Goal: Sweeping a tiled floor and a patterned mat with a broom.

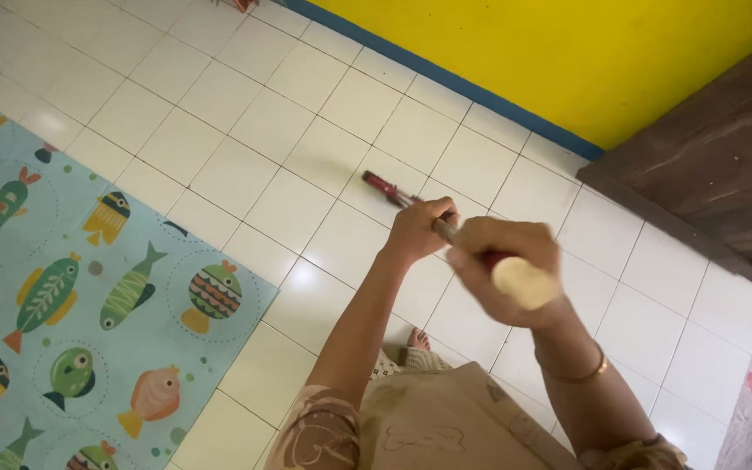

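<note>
A long handle (pixel 441 228), prob. of a broom or mop, was held in both hands, w/ its pale rounded end cap (pixel 524 283) pointed toward the camera. The left hand (pixel 418 228) was wrapped around the shaft lower down; its grip was closed on the handle. The right hand (pixel 502 268) was closed on the handle too, just below the cap, w/ a thin bangle (pixel 578 374) worn at the wrist. The dark red far end (pixel 386 187) was seen down at the white tiled floor (pixel 245 148), near the yellow wall w/ blue skirting (pixel 446 78); the head itself was blurred and could not be made out.

The step in hand was judged to be a stroke across the tiles, approx. mid-sweep. For any further stroke, both grips would need to be kept firm and the low end kept on the floor.

A fish-print mat (pixel 71 305) was laid at the left, a dark wooden piece (pixel 715 165) at the right. Bare toes (pixel 418 338) were seen below. No containers were in view.
</note>
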